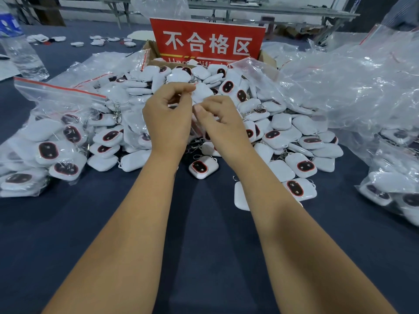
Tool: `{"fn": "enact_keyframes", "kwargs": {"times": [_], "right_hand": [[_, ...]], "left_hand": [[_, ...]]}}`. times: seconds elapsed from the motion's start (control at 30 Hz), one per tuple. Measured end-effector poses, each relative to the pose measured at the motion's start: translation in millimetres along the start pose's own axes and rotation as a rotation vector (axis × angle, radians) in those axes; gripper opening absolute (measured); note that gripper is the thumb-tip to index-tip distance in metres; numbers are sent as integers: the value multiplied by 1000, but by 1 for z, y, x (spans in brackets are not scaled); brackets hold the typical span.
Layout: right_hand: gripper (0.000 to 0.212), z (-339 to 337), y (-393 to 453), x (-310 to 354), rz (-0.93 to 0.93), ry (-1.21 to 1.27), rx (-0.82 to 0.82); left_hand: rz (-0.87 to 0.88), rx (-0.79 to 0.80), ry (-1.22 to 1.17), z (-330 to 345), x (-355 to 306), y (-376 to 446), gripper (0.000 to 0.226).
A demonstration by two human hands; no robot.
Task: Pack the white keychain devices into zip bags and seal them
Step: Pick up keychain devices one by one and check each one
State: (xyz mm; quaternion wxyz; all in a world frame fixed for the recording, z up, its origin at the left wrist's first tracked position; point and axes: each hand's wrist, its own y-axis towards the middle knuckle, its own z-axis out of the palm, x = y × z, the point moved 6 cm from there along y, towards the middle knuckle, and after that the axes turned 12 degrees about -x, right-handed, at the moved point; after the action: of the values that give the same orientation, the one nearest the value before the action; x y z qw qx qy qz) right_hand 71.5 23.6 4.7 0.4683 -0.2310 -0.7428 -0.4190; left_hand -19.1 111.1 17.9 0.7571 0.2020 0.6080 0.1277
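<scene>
Both hands are raised over a large pile of white keychain devices (278, 141) on the dark blue table. My left hand (169, 118) and my right hand (221, 123) pinch the top edge of a small clear zip bag (196, 103) between them. The bag hangs behind my fingers with white devices showing through it; most of it is hidden by my hands. A single device (203, 167) with a dark, red-rimmed oval face lies just below my wrists.
Filled zip bags (52, 141) with red seal strips lie at the left, more (394, 191) at the right. A heap of empty clear bags (353, 71) fills the right back. A red sign (207, 39) stands in a cardboard box. A plastic bottle (21, 48) stands far left.
</scene>
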Motion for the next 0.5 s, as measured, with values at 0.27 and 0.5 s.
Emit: {"fn": "enact_keyframes", "kwargs": {"times": [0.27,0.5], "right_hand": [[22,-7,6,-15,67,43,-69],[18,-25,17,-21,285,707,-203]], "left_hand": [[-183,65,-256,-3,1,8,30],[-128,52,50,-12,4,14,25]]}}
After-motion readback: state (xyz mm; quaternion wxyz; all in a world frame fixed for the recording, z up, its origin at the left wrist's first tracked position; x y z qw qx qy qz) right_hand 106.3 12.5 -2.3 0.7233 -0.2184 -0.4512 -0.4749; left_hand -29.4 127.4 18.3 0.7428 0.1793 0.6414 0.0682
